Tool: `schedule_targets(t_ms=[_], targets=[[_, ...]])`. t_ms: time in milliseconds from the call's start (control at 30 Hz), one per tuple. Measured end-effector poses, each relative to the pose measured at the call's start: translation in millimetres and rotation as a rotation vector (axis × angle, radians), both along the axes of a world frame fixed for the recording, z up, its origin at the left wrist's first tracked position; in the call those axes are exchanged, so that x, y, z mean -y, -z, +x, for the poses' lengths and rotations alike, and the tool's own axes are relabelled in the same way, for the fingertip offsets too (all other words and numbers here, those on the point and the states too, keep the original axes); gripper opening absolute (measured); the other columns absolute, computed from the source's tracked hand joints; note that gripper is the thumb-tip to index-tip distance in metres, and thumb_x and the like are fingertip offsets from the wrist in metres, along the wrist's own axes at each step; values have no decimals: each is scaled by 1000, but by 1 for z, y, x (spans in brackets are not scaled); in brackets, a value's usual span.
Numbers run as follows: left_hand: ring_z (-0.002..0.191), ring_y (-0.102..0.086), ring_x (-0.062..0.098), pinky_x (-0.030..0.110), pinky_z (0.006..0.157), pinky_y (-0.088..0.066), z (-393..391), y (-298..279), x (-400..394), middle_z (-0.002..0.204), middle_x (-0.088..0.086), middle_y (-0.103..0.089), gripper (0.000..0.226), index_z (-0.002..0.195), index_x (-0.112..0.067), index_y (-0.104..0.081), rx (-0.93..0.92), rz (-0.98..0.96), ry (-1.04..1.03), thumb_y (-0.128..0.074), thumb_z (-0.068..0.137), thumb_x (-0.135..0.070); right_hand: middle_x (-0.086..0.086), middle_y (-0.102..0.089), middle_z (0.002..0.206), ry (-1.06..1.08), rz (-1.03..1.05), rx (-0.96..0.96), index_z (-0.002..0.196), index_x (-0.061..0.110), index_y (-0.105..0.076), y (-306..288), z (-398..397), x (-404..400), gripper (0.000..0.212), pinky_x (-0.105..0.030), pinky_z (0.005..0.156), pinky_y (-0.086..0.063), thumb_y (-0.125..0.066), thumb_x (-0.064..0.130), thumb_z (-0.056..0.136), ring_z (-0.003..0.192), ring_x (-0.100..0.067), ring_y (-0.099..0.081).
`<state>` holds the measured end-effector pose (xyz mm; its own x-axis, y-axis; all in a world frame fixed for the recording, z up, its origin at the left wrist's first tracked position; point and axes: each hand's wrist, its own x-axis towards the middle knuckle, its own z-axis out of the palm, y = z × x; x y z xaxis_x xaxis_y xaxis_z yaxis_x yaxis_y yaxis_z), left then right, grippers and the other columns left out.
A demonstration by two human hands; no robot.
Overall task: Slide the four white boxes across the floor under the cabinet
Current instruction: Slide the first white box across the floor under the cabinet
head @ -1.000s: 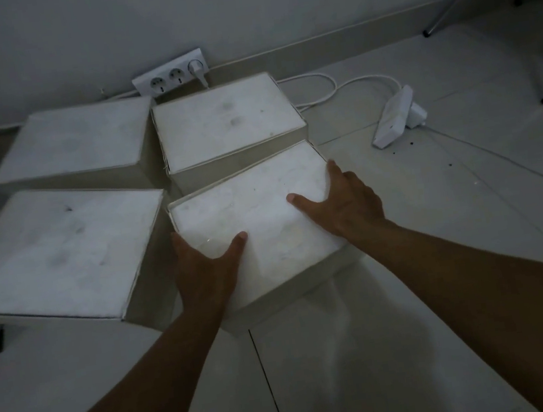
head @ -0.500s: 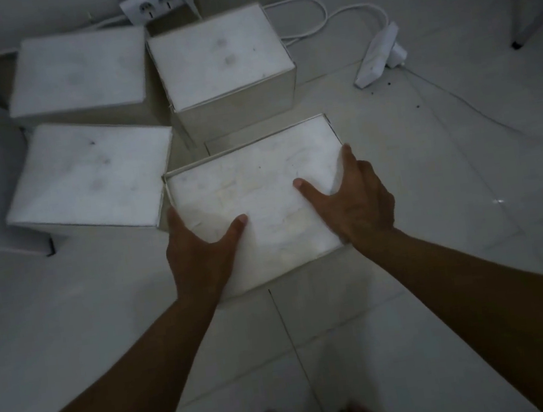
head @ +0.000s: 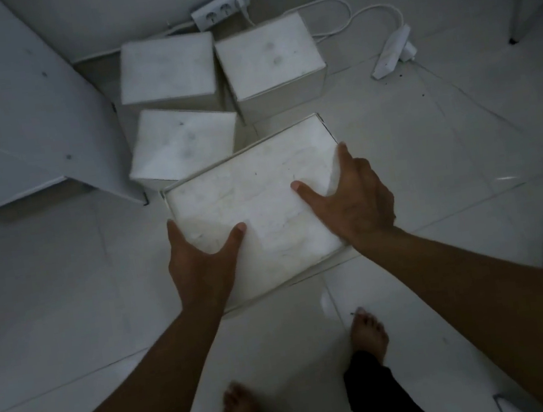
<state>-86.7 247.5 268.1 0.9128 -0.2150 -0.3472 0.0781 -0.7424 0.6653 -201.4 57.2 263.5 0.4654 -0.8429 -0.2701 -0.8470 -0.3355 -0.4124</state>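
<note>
Both hands, left (head: 202, 266) and right (head: 349, 202), clamp the nearest white box (head: 256, 207) by its sides on the floor (head: 429, 157), clear of the cabinet (head: 19, 111), and a crooked shove might jam it against the neighbouring box (head: 182, 145).

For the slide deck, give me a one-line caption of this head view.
Both hands, left hand and right hand, grip the nearest white box on the tiled floor; three others sit behind.
</note>
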Motion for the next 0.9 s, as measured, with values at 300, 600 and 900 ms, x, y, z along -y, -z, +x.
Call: schedule_targets(t_ms=[300,600,900], targets=[[132,-43,28,40,107,-36,49,-73,-142,148,6,-43,115,152,-22,-18,7,23,-38,-76,63,-65,-9,-44,144,-8,14,33,153,25,-17,-71,55,-139,106,-46,101,-39,-51,85,72,128,-31,-47],[131,-45,29,42,106,-38,96,-108,-264,146,6,-45,114,152,-22,-20,34,62,-152,-76,63,-66,-10,-43,145,-116,59,36,152,26,-15,-97,119,-254,106,-49,100,-40,-51,85,71,128,-33,-46],[132,-43,29,45,106,-40,166,-84,-362,148,5,-42,117,152,-24,-16,-34,21,-130,-77,61,-66,-11,-42,145,-137,34,32,152,25,-16,-80,186,-349,105,-48,100,-41,-53,83,73,129,-33,-46]])
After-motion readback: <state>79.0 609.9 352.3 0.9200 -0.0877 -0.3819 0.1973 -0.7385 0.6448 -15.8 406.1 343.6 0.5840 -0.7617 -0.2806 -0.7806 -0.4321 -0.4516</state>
